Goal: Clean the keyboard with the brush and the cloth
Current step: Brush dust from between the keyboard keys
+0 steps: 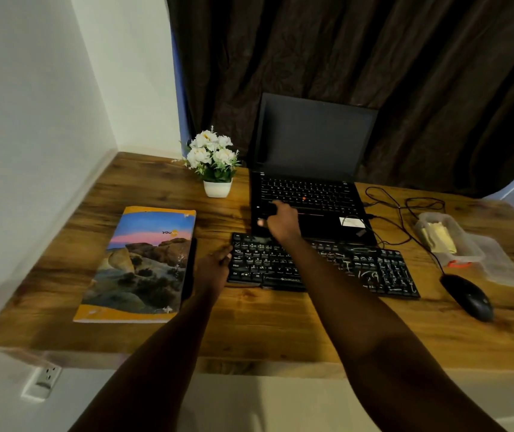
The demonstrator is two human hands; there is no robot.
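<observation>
Head view showed the keyboard (324,266) lying on the wooden desk (274,325) just in front of the open laptop (311,182), its long axis running left to right and tilting slightly away toward the near right. The left hand (213,269) sat at the keyboard's left end, fingers curled against that edge as if pinching it; whether it truly gripped the edge could not be told. The right hand (280,221) reached across the keyboard's far left part and rested on the laptop's palm rest, fingers loosely bent, holding nothing that could be made out. Both hands were therefore crowded at the left end, leaving the key field to the right uncovered.

No brush or cloth could be picked out. A clear plastic container (449,241) stood on the far right, beyond the mouse (467,296) and its cable, with something pale yellow inside; it may be the cloth, but the dim light left that unclear. By my judgement the right hand was the nearer to that side.
</observation>
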